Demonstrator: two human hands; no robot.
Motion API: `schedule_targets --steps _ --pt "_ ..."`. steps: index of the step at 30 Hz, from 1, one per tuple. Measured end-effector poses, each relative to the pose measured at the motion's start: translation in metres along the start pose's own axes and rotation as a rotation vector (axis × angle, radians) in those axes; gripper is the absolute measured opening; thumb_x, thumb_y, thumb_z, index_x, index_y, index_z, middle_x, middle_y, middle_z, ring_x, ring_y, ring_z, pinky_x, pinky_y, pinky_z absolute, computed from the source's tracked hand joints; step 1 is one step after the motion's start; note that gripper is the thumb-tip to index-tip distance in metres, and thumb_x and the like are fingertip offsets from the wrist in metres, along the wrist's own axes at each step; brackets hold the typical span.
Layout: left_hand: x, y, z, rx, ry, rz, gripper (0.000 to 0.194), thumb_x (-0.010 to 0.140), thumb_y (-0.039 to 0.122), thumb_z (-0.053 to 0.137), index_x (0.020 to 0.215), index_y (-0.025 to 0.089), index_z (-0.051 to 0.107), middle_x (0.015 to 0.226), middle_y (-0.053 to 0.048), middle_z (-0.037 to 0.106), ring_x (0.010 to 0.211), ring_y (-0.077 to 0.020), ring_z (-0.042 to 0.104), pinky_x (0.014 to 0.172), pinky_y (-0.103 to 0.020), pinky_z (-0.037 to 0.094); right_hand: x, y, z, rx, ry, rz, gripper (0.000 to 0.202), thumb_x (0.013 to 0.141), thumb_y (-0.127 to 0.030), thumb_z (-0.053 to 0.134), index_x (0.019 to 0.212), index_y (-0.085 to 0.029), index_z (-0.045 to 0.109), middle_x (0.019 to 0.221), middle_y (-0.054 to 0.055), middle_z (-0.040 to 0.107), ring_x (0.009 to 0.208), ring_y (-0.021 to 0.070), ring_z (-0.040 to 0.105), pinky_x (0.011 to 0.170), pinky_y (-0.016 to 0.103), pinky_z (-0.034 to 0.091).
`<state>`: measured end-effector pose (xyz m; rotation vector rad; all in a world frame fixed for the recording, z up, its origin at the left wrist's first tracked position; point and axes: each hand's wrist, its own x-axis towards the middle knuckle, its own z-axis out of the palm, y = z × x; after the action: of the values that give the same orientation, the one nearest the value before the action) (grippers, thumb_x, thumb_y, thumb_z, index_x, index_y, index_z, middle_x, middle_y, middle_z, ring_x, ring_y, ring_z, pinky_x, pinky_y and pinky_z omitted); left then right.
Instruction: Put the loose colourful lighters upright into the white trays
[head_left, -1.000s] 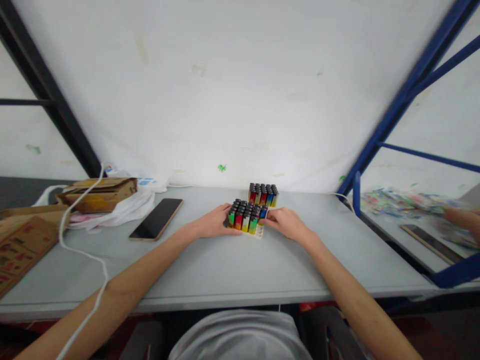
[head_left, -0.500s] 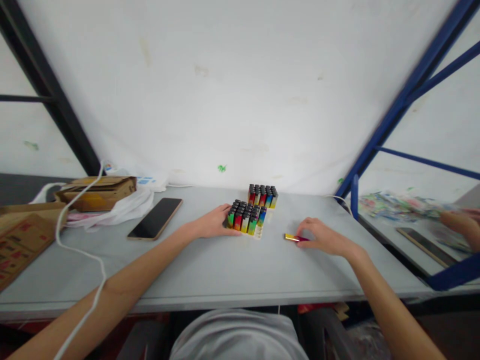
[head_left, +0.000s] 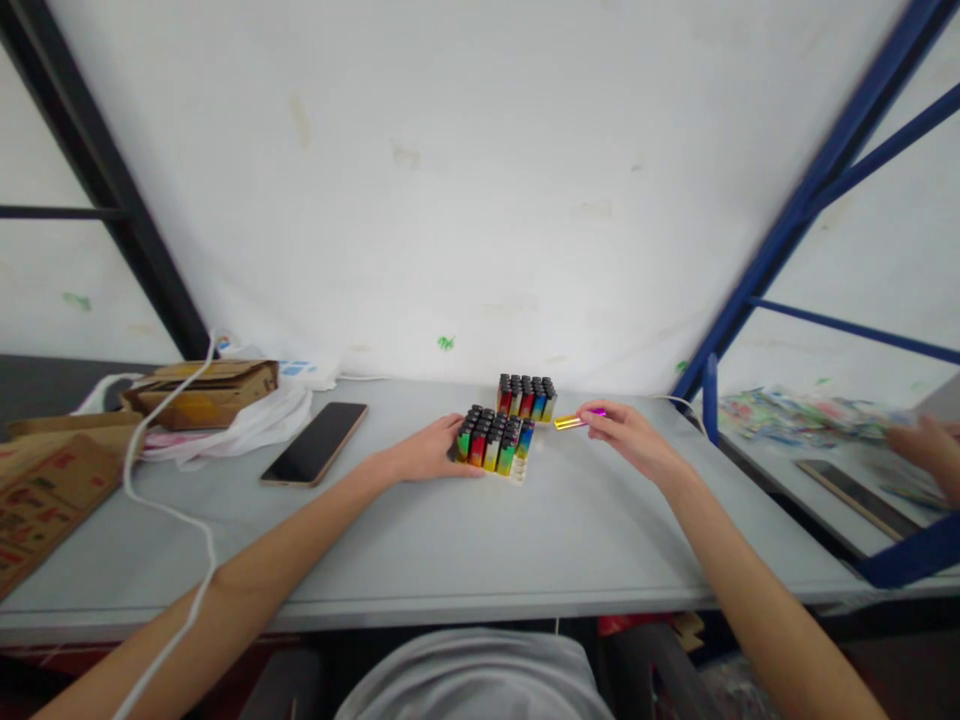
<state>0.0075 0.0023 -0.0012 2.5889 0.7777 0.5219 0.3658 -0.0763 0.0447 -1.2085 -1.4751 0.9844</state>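
My left hand (head_left: 431,450) is closed around the left side of a white tray (head_left: 518,478) in the middle of the table. Several colourful lighters (head_left: 490,445) with black tops stand upright in it, and a few white slots show bare at its right front corner. Some of the left fingers are hidden behind the lighters. To the right, my right hand (head_left: 619,432) pinches a slim, shiny gold-and-purple lighter (head_left: 571,422) above the table, tilted nearly flat and pointing left. A second block of upright lighters (head_left: 527,397) stands just behind the tray.
A phone (head_left: 316,444) lies left on the grey table (head_left: 420,545). Beyond it are cardboard boxes (head_left: 214,392), a white plastic bag (head_left: 262,425) and a white cable (head_left: 172,510). Past the blue frame (head_left: 757,265) on the right, another person's hand (head_left: 926,450) is near packets and another phone.
My right hand has raised the shiny lighter off the table and carried it slightly back and left. My left hand stays on the tray. The view has shifted slightly.
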Motion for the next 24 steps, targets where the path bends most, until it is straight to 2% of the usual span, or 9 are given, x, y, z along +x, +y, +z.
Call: schedule_targets --steps 4,7,10,13,15,18,21,24 --pt "-0.001 0.004 -0.002 0.015 -0.018 -0.004 0.063 0.085 0.063 0.072 0.130 0.020 0.066 0.141 -0.012 0.059 0.133 -0.0343 0.052 0.121 -0.047 0.038 0.022 -0.008 0.031 0.332 0.045 -0.005 0.039 0.076 -0.057 0.083 0.083 -0.021 0.072 0.087 0.002 0.068 0.079 0.0156 0.060 0.078 0.031 0.051" --pt "-0.001 0.005 -0.002 0.033 -0.032 -0.006 0.063 0.086 0.062 0.072 0.132 0.019 0.065 0.142 -0.012 0.058 0.133 -0.0338 0.052 0.121 -0.048 0.037 0.030 -0.008 0.052 0.507 0.046 0.010 0.040 0.078 -0.060 0.082 0.085 -0.023 0.067 0.092 0.002 0.070 0.084 0.0177 0.065 0.079 0.033 0.055" --pt "0.000 0.003 -0.001 0.028 -0.024 -0.013 0.067 0.084 0.064 0.073 0.134 0.019 0.064 0.144 -0.013 0.057 0.134 -0.0337 0.052 0.122 -0.047 0.037 0.029 -0.005 0.065 0.587 -0.039 0.029 0.041 0.081 -0.061 0.078 0.088 -0.024 0.062 0.086 0.001 0.069 0.079 0.0184 0.065 0.078 0.037 0.057" --pt "0.000 0.000 0.000 0.019 -0.007 -0.011 0.067 0.083 0.065 0.073 0.132 0.020 0.065 0.143 -0.012 0.058 0.133 -0.0343 0.053 0.121 -0.047 0.037 0.024 0.002 0.067 0.540 -0.114 0.006 0.043 0.083 -0.063 0.076 0.086 -0.024 0.059 0.070 -0.002 0.059 0.066 0.0152 0.057 0.070 0.033 0.056" --pt "0.000 0.000 0.000 0.013 -0.002 0.000 0.065 0.083 0.065 0.074 0.131 0.021 0.066 0.142 -0.011 0.059 0.133 -0.0344 0.053 0.121 -0.047 0.038 0.022 0.007 0.065 0.459 -0.103 -0.023 0.046 0.082 -0.065 0.076 0.084 -0.023 0.059 0.065 -0.005 0.048 0.058 0.0116 0.048 0.058 0.026 0.049" --pt "0.000 0.000 0.000 0.013 -0.010 -0.008 0.068 0.082 0.067 0.074 0.133 0.022 0.066 0.142 -0.011 0.059 0.134 -0.0342 0.052 0.122 -0.046 0.037 0.021 0.016 0.064 0.338 -0.039 -0.003 0.051 0.080 -0.070 0.075 0.079 -0.022 0.056 0.062 -0.008 0.034 0.050 0.0078 0.030 0.045 0.021 0.030" --pt "0.000 0.001 0.000 0.010 -0.001 -0.045 0.075 0.080 0.069 0.074 0.137 0.021 0.063 0.141 -0.012 0.059 0.134 -0.0345 0.053 0.122 -0.047 0.037 0.022 0.022 0.069 0.277 0.003 0.091 0.062 0.081 -0.081 0.062 0.069 -0.022 0.045 0.058 -0.009 0.028 0.046 0.0072 0.019 0.043 0.022 0.016" --pt "0.000 0.001 0.000 0.008 0.000 -0.037 0.077 0.080 0.070 0.074 0.138 0.021 0.062 0.141 -0.012 0.058 0.133 -0.0343 0.053 0.123 -0.047 0.036 0.023 0.025 0.078 0.232 0.068 0.168 0.068 0.083 -0.085 0.049 0.060 -0.023 0.036 0.053 -0.008 0.025 0.045 0.0075 0.015 0.042 0.024 0.011"
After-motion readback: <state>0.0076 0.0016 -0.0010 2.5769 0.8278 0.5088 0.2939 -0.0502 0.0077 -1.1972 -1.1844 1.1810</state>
